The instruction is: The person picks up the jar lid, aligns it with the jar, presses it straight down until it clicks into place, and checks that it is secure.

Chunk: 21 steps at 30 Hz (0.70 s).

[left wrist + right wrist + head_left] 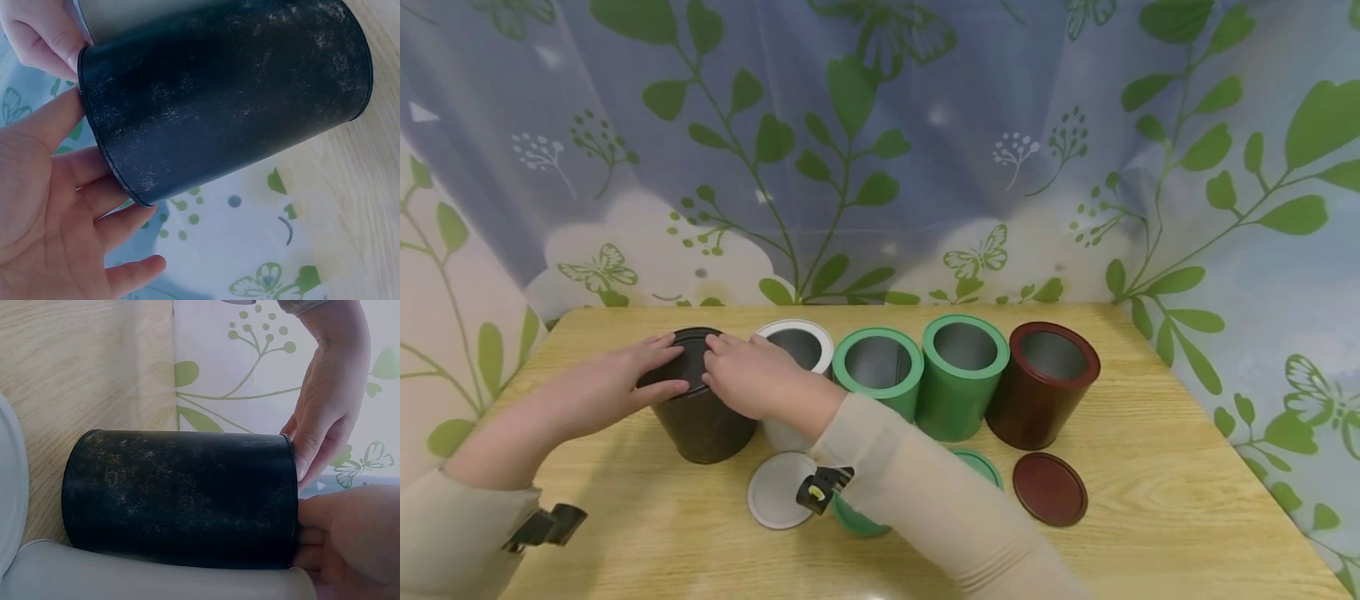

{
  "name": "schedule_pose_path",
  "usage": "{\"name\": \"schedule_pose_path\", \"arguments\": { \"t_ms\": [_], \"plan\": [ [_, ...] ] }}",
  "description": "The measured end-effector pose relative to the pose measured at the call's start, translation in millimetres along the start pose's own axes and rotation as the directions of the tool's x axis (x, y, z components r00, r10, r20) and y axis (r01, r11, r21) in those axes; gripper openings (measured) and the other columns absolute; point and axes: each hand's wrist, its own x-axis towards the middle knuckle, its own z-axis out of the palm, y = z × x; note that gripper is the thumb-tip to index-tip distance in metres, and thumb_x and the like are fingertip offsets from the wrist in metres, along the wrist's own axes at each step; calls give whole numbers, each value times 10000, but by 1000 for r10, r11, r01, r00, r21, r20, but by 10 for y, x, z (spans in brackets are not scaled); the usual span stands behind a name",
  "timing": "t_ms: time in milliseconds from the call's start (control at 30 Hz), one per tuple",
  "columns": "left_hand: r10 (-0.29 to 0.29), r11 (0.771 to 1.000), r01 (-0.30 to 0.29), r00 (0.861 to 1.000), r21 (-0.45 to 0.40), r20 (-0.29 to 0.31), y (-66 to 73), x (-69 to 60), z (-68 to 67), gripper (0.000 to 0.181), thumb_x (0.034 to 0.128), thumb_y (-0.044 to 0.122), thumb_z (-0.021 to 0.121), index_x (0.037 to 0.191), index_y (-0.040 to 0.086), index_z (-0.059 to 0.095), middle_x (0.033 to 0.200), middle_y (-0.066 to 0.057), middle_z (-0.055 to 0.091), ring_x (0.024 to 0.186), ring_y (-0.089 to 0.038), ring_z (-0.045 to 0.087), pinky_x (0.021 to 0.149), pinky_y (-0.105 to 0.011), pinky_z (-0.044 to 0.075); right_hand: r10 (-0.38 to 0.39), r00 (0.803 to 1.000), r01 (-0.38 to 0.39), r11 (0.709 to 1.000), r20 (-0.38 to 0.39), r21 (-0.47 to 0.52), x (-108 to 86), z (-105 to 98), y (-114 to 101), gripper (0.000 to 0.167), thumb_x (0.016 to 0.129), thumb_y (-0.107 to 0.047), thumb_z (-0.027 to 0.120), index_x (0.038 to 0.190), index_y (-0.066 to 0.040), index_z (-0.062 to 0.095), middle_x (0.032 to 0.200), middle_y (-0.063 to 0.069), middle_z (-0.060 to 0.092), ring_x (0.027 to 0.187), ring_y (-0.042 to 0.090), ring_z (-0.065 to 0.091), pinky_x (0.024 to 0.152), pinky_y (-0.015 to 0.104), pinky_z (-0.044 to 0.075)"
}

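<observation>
A black can (706,429) stands upright at the left of the row, its top dark between both hands; whether a lid lies in it I cannot tell. My left hand (625,375) touches the left side of its rim with fingers spread. From the right, my right hand (756,375) rests its fingers on the opposite side of the rim. The left wrist view shows the scuffed wall of the can (225,94), with my left palm (37,206) facing it. In the right wrist view my right hand (362,531) touches the top edge, fingers partly hidden.
Beside the black can stand a white can (782,433), two green cans (958,404) and a dark red can (1033,408), their tops open. In front lie a white lid (777,492), green lids (859,520) partly under my right sleeve, and a red lid (1049,489). Patterned cloth hangs behind.
</observation>
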Motion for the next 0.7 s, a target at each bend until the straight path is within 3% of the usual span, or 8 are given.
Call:
{"name": "schedule_pose_path", "arguments": {
  "t_ms": [200, 300, 467, 567, 700],
  "plan": [
    [6, 999, -6, 1000, 40, -6, 9, -9, -12, 816, 910, 615, 403, 1413, -25, 358, 1417, -314, 299, 1229, -512, 343, 919, -629, 336, 14, 1000, -14, 1000, 27, -16, 14, -9, -18, 453, 1021, -382, 293, 1440, -232, 375, 1523, -64, 222, 1382, 68, 174, 1105, 328, 210],
    [0, 1000, 0, 1000, -3, -2, 12, -15, -3, 806, 910, 614, 405, 1425, -4, 349, 1437, -314, 261, 1251, -511, 312, 933, -633, 318, 13, 999, -12, 1000, 35, -3, 14, -2, -5, 465, 1021, -394, 275, 1450, -232, 353, 1530, -63, 199, 1388, 71, 153, 1110, 334, 195],
    [11, 993, -13, 1000, -114, -18, -36, -31, 71, 754, 936, 543, 433, 1449, 8, 300, 1474, -308, 171, 1307, -507, 198, 972, -653, 237, 13, 999, -15, 999, 47, 47, -12, 58, 15, 610, 979, -538, 160, 1499, -221, 194, 1549, -61, 95, 1399, 63, 28, 1130, 361, 116],
    [24, 990, -30, 999, -136, -47, -57, -38, 112, 720, 956, 498, 433, 1453, -1, 280, 1485, -295, 154, 1326, -497, 157, 986, -655, 207, 12, 999, -13, 999, 41, 31, -58, 78, 17, 694, 941, -605, 136, 1507, -203, 131, 1552, -51, 65, 1400, 71, -5, 1133, 367, 93],
    [38, 990, -49, 996, -136, -80, -89, -51, 139, 683, 974, 462, 419, 1451, -6, 280, 1492, -281, 152, 1331, -489, 155, 988, -656, 200, -10, 1000, 10, 1000, 24, -1, -147, 75, 16, 708, 936, -612, 183, 1505, -192, 162, 1551, -41, 91, 1403, 84, 26, 1130, 353, 116]
  ]
}}
